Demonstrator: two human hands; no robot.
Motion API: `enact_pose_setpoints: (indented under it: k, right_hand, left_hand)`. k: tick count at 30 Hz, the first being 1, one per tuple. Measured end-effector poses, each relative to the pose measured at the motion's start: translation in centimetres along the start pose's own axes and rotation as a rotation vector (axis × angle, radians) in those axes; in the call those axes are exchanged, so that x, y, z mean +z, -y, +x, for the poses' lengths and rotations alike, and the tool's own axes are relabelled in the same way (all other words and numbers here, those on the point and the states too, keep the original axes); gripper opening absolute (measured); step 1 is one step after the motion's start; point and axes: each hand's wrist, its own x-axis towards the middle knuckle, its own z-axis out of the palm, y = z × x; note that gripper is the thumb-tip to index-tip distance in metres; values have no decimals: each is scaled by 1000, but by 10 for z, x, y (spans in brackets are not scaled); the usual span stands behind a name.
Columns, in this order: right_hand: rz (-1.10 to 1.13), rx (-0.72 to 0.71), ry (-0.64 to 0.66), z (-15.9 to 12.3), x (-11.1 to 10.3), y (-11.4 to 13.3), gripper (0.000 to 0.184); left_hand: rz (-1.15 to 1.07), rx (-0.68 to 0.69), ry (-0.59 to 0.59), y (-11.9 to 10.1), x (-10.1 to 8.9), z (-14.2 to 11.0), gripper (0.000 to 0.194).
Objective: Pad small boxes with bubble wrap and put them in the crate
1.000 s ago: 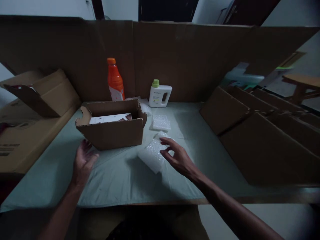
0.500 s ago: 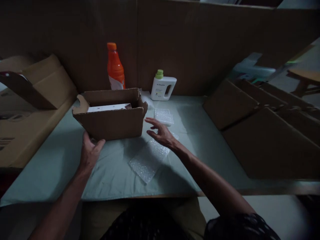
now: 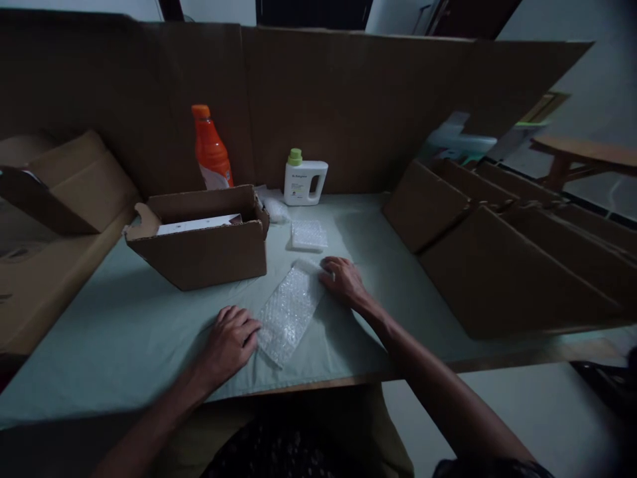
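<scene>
A strip of bubble wrap (image 3: 288, 312) lies slantwise on the pale green table cover (image 3: 124, 332). My left hand (image 3: 229, 342) rests palm down at the strip's near left corner, fingers flat on its edge. At the strip's far right end my right hand (image 3: 342, 280) lies with fingers curled down onto the wrap. Behind them stands an open cardboard box (image 3: 199, 239) with a white flat item (image 3: 199, 224) inside.
An orange bottle (image 3: 209, 149) and a white jug with a green cap (image 3: 301, 179) stand against the cardboard back wall. A small folded bubble-wrap piece (image 3: 308, 235) lies beside the box. Flat cardboard sheets (image 3: 497, 259) lean at the right; cartons (image 3: 60, 192) are stacked at the left.
My left hand left the front of the box and came down onto the bubble wrap's near corner. My right hand drew back from beside the box onto the wrap's far end.
</scene>
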Motion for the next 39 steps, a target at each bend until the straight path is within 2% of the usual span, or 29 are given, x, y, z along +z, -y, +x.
enact_pose_setpoints:
  k: [4, 10, 12, 16, 18, 22, 30, 32, 34, 36, 39]
  right_hand:
    - [17, -44, -13, 11, 4, 6, 16]
    - [58, -58, -25, 21, 13, 5, 40]
    - [73, -68, -33, 21, 15, 6, 42]
    - [83, -71, -58, 19, 16, 7, 45]
    - [79, -56, -65, 17, 17, 6, 44]
    - [72, -37, -80, 15, 20, 5, 43]
    - [107, -29, -94, 19, 23, 5, 40]
    - [161, -37, -111, 11, 14, 4, 39]
    - [253, -121, -89, -9, -2, 3, 41]
    - [345, -278, 38, -40, -25, 5, 43]
    - [333, -472, 322, -95, -55, 16, 44]
  left_hand:
    - [-97, 9, 7, -22, -1, -1, 20]
    - [-448, 33, 146, -65, -6, -23, 19]
    - [-489, 30, 132, -70, -4, -24, 18]
    - [-377, -11, -36, -65, 3, -18, 20]
    - [-285, -30, -62, -61, 7, -14, 23]
    - [-230, -41, 20, -65, 14, -10, 24]
    - [-291, -8, 88, -86, 19, -3, 21]
    - [-352, -17, 90, -86, 15, -4, 22]
    - [-418, -35, 51, -84, 11, -9, 23]
    - [-446, -50, -8, -80, 6, -16, 25]
    - [-429, -44, -44, -74, 2, -26, 26]
